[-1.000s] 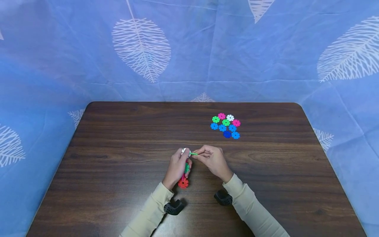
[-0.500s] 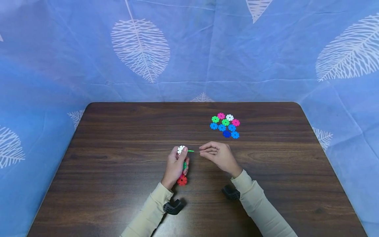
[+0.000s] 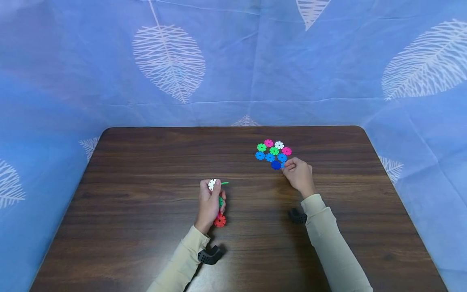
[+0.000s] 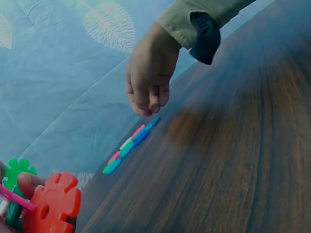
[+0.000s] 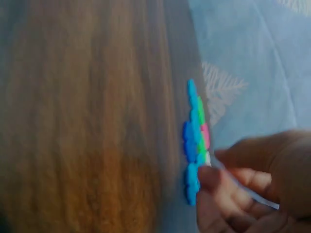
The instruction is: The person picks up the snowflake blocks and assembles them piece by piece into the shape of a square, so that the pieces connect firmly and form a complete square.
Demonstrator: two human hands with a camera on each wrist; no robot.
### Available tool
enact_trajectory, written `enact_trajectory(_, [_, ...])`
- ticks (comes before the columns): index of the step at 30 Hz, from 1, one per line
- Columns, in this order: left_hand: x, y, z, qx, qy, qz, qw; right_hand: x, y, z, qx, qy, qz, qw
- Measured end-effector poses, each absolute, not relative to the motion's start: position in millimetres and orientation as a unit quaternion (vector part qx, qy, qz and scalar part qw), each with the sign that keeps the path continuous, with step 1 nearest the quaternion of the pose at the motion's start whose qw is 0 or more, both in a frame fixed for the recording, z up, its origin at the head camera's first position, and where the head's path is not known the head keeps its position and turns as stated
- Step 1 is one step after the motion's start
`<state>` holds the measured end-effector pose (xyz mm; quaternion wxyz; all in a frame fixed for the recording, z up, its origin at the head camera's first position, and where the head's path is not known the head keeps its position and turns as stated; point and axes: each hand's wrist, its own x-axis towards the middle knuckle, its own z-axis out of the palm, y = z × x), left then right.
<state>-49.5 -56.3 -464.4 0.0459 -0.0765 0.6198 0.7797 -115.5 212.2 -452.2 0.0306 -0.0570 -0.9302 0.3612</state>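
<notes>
My left hand (image 3: 208,206) grips a chain of linked notched plastic discs. A white disc (image 3: 211,185) shows by its thumb, with a bright green disc (image 3: 225,183) sticking out edge-on. Lower down are a dark green disc (image 3: 220,202) and a red disc (image 3: 220,220); a pink disc (image 4: 17,198) joins the red one in the left wrist view. My right hand (image 3: 300,178) is at the front right of the loose discs, fingers bent just over a light blue disc (image 5: 192,184) that lies on the table. Nothing shows between its thumb and fingers; contact is unclear.
Loose discs lie flat in a close group towards the table's back: a dark blue disc (image 3: 276,165), a white one (image 3: 279,144), and several pink, green and light blue ones. Behind the wooden table (image 3: 164,154) hangs a blue cloth (image 3: 226,61) with leaf prints.
My right hand has let go of the bright green disc, which stays on the chain, and has moved right and away to the loose discs. My left hand has shifted slightly left.
</notes>
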Motion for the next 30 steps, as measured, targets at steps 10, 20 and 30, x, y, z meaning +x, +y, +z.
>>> enact_trajectory(10, [-48,-60,-469,-0.092,0.627,0.772,0.051,-129,223,-460,-0.150,-0.912,0.382,-0.014])
enact_trajectory(20, [-49,-63,-469,-0.072,0.654,0.753,0.027,-133,224,-464,-0.143,-0.921,0.363,0.015])
enact_trajectory(30, [-53,-65,-467,-0.063,0.648,0.758,0.022,-129,226,-462,-0.162,-0.915,0.370,-0.001])
